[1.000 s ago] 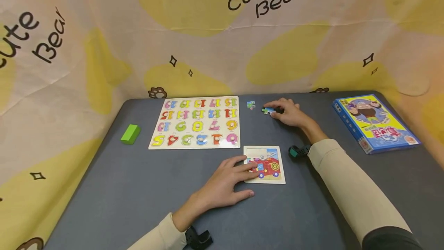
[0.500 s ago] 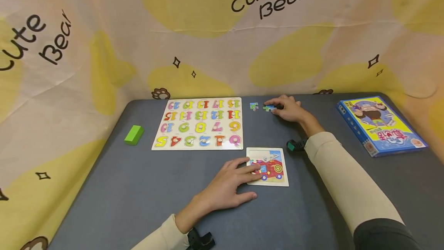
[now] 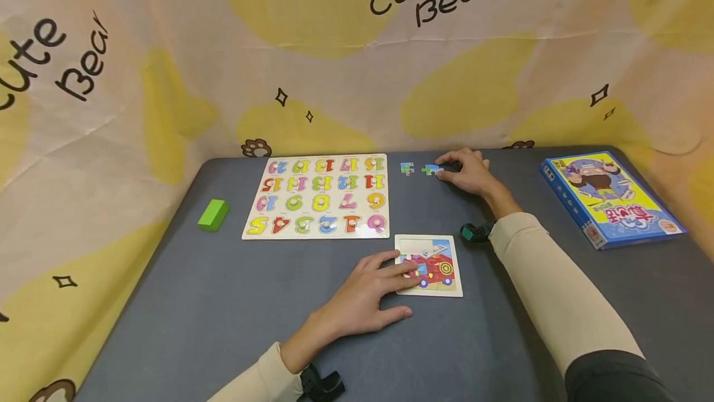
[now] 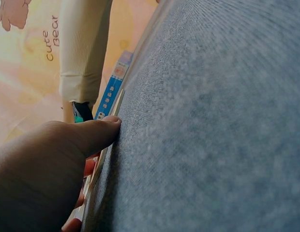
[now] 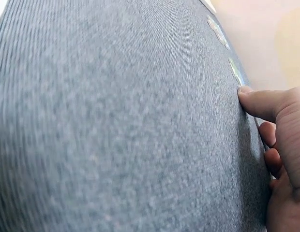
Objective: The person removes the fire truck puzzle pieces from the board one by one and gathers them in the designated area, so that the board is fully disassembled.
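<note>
- We find the right grip (image 3: 470, 174) pinching the right end of the jigsaw piece (image 3: 431, 170) on the tabletop (image 3: 223, 309).
- We note the left grip (image 3: 361, 298), fingers spread, resting on the red-vehicle puzzle (image 3: 440, 272).

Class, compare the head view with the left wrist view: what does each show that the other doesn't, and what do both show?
Only the head view: the green block, the number board, the right hand pinching a puzzle piece, and a second piece near it.

Only the left wrist view: a brown printed figure beside the Cute Bear lettering, and the picture puzzle edge-on.

Both: the left hand touching that puzzle, the blue box, the right sleeve, the grey table and the backdrop.
</note>
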`<state>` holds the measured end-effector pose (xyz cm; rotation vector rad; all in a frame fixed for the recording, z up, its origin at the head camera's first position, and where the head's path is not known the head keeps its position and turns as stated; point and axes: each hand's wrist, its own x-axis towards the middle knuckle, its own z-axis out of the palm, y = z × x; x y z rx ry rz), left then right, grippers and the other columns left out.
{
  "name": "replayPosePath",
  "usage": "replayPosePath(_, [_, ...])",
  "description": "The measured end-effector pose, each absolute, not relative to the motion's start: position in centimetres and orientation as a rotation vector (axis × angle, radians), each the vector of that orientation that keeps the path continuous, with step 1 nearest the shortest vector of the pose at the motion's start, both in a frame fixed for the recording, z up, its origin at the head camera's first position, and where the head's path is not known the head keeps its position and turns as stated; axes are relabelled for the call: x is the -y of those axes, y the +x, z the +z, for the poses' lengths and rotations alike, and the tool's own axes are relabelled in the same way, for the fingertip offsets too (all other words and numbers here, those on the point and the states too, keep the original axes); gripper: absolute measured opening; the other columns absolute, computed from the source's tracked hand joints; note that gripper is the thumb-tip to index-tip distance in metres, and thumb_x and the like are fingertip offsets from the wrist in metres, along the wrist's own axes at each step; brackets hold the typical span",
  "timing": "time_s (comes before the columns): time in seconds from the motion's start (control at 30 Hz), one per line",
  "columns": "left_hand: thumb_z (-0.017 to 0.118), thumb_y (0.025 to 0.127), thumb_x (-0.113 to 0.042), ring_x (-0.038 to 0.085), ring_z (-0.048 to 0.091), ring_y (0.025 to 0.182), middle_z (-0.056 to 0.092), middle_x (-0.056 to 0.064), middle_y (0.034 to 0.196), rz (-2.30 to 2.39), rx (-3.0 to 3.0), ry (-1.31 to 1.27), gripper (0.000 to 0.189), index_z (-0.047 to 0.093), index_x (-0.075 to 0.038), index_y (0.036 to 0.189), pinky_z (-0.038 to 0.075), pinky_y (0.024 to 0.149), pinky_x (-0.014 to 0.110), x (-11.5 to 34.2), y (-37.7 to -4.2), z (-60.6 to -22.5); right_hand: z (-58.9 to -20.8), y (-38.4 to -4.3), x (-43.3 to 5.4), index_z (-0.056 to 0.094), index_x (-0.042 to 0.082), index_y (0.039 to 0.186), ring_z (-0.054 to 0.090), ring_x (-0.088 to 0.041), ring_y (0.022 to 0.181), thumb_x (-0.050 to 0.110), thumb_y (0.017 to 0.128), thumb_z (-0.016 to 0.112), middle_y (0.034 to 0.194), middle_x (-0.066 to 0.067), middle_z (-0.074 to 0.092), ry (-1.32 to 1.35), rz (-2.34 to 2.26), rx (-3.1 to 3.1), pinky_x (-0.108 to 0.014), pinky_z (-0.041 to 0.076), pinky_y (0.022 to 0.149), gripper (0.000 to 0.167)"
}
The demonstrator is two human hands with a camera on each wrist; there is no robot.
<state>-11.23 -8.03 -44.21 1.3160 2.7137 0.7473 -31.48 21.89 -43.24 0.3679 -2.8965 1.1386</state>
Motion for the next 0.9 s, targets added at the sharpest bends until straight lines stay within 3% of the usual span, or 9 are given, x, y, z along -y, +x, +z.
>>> replayPosePath(0.53, [0.072, 0.093, -0.042, 0.024, 0.033, 0.153, 0.051, -0.009, 0.155, 0.765, -2.685, 1.285, 0.053, 0.061, -0.027, 0.143, 0.031, 0.119, 0.054, 8.07, -11.43, -44.22, -43.18, -31.54, -21.22, 0.070, 0.009, 0.126, 0.037, -0.042, 0.122, 0.024, 0.098, 0.068, 0.135, -0.020, 0.055, 0.232, 1.107, 2.903, -0.061, 0.015, 0.100, 0.032])
replayPosePath(0.9, [0.073, 0.093, -0.042, 0.023, 0.033, 0.152, 0.050, -0.010, 0.156, 0.752, -2.699, 1.275, 0.053, 0.062, -0.027, 0.142, 0.030, 0.120, 0.052, 8.01, -11.45, -44.28, -43.09, -31.55, -21.08, 0.071, 0.010, 0.125, 0.038, -0.041, 0.120, 0.025, 0.097, 0.068, 0.131, -0.019, 0.058, 0.209, 1.130, 2.899, -0.061, 0.015, 0.100, 0.032])
